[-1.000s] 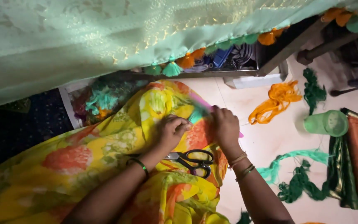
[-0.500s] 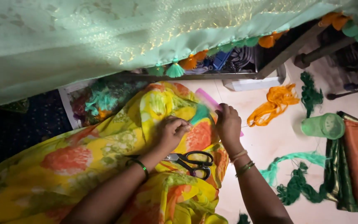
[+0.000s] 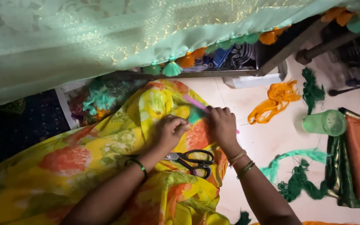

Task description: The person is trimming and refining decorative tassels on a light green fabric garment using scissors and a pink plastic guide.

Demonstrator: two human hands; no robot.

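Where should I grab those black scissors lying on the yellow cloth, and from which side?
Probably by the black loop handles. The scissors lie flat and closed on the yellow floral cloth, loops pointing right, blades running left under the left hand. Come from the right, below the right hand, where the loops lie open.

the left hand point(image 3: 169, 132) wore one dark green bangle at the wrist, while the right hand point(image 3: 221, 125) wore several thin gold and green bangles.
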